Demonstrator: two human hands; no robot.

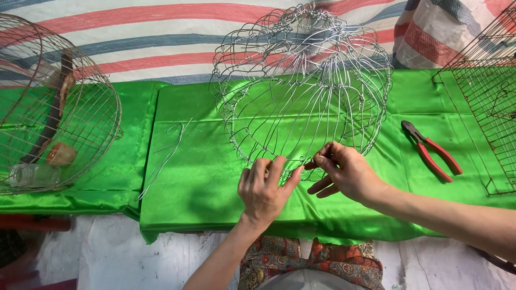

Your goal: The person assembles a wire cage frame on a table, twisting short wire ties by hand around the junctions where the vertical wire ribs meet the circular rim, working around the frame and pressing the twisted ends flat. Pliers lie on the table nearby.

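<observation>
Your left hand (264, 189) and right hand (344, 171) pinch shut on the near rim of the half-woven wire cage (303, 86), pliers (431, 151) lying unused right of it, upper wires still loose.

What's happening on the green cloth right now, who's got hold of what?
A person is working on a domed wire frame lying on a green cloth. The left hand grips the frame's lower rim, and the right hand pinches a wire at the same rim just beside it. Red-handled pliers lie untouched to the right, loose wire pieces to the left. A finished round cage sits at far left.
</observation>
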